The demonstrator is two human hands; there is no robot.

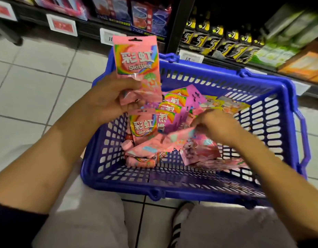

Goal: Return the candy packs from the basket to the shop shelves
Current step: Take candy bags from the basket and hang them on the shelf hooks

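**Down by the shelves with a basket of candy**

Down low, the shop shelves (244, 42) run along the top, full of packs and price tags. Just below them sits a big blue basket (199, 183) on the tiled floor (38, 77).

Pink and purple candy packs (172, 111) lie in a heap in the basket, mostly by its left wall and in the middle. One stands up by the left wall.

The left hand (108, 99) grips a pink pack (136, 63) at its bottom, above the basket's far left corner. The pack stands tall, its hanging hole pointing up.

The right hand (217, 126) is inside the basket, pinching a blurry pink pack (176, 138) that lies flat, stretching left.
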